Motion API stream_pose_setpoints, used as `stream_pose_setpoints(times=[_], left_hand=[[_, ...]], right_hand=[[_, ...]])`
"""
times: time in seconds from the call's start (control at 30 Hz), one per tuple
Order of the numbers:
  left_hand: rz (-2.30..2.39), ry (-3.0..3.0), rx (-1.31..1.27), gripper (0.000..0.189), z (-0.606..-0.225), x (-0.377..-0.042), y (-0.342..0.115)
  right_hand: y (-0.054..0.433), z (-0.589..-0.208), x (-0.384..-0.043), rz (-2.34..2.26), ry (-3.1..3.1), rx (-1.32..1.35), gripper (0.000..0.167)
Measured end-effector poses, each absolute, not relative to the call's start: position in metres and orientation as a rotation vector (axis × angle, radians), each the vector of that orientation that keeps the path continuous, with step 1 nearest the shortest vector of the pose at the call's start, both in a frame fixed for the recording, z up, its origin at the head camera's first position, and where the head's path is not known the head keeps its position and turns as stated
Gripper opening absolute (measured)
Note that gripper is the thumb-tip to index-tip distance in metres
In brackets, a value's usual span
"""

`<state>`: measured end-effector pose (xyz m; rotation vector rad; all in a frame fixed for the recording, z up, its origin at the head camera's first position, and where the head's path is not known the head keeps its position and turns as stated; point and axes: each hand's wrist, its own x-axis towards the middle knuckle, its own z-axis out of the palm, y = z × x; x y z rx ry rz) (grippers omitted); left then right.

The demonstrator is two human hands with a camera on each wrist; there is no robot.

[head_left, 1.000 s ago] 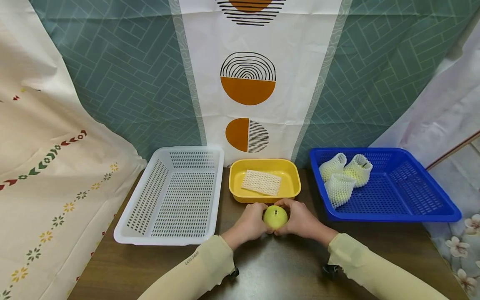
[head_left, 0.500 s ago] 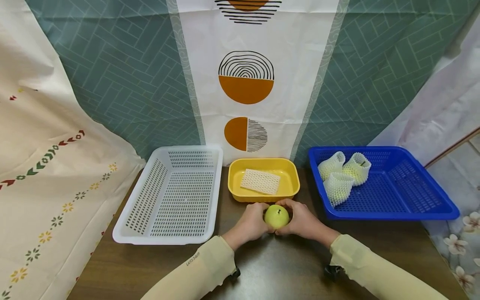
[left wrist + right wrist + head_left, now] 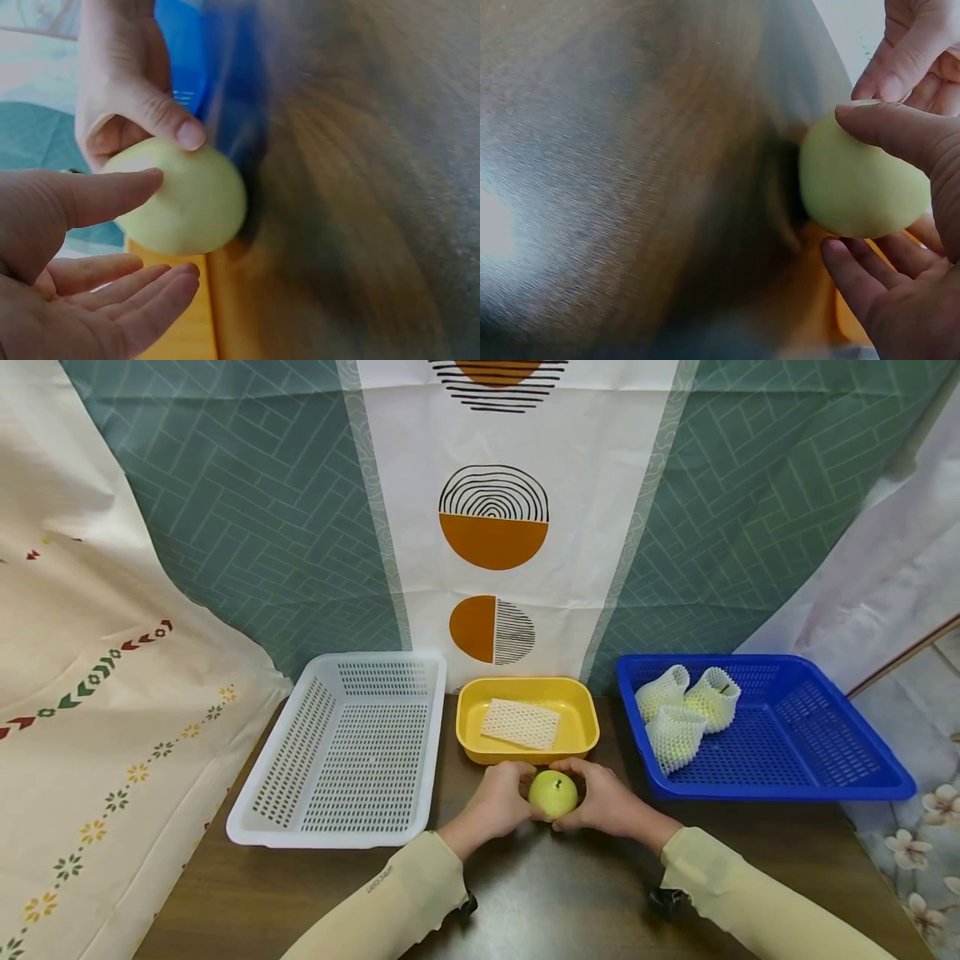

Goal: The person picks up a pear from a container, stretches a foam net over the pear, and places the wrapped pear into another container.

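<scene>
A round yellow-green pear (image 3: 552, 794) with a short dark stem sits between the two hands, just in front of the yellow tray (image 3: 528, 756). My right hand (image 3: 604, 799) holds it from the right; in the right wrist view the thumb lies on one side of the pear (image 3: 862, 180) and the fingers on the other. On the left, my left hand (image 3: 498, 803) has its fingers spread and fairly straight, as the left wrist view shows. Its thumb tip overlaps the pear (image 3: 187, 202) there; whether it touches I cannot tell. A flat white foam net (image 3: 521, 723) lies in the tray.
At the right stands a blue basket (image 3: 795, 792) holding several pears in foam net sleeves (image 3: 677, 739). A white perforated basket (image 3: 330, 839) stands to the left. All rest on a dark wooden table (image 3: 555, 902), with patterned cloths hanging behind and at the sides.
My left hand has eased slightly left, its fingers loosening off the pear. The right hand keeps its hold, and the pear stays in nearly the same place.
</scene>
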<state>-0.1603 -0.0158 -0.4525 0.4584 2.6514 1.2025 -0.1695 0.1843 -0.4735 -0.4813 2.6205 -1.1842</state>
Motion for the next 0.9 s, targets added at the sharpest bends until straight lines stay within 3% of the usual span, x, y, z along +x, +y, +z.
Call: stream_pose_setpoints(times=[0.33,0.53,0.9], left_hand=[[1.732,2.758,0.116,0.031,-0.443,-0.156,-0.026],[1.859,2.832,-0.086,0.019,-0.455,-0.157,-0.024],[1.975,2.839,-0.291,0.021,-0.472,-0.166,-0.028]], right_hand=[[0.188,-0.441,-0.177,-1.286,2.487,-0.589,0.081],[0.186,-0.418,-0.189,-1.298,2.526,-0.577,0.067],[0.166,-0.408,-0.225,-1.243,2.757,-0.409,0.052]])
